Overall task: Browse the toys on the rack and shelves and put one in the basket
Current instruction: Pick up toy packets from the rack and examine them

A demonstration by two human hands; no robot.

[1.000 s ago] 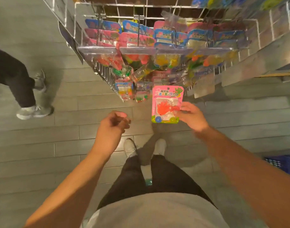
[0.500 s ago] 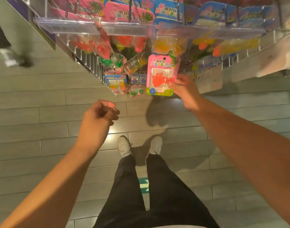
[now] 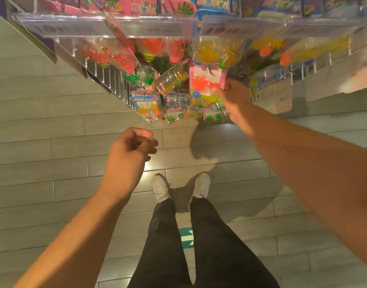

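The right hand [image 3: 233, 94] pinches the right edge of a pink toy card [image 3: 206, 83] with an orange hand-shaped toy, held up against the far wire rack [image 3: 107, 80] among other hanging packs, while the left hand [image 3: 128, 154], nearer, hovers loosely curled and holding nothing above the plank floor [image 3: 43, 142].

Underfoot, below the hands

Grey plank floor [image 3: 43, 142] spreads beneath both hands; white sneakers [image 3: 160, 188] and black trousers [image 3: 163, 246] stand there, a teal floor marking [image 3: 186, 235] (partly hidden) between the legs.
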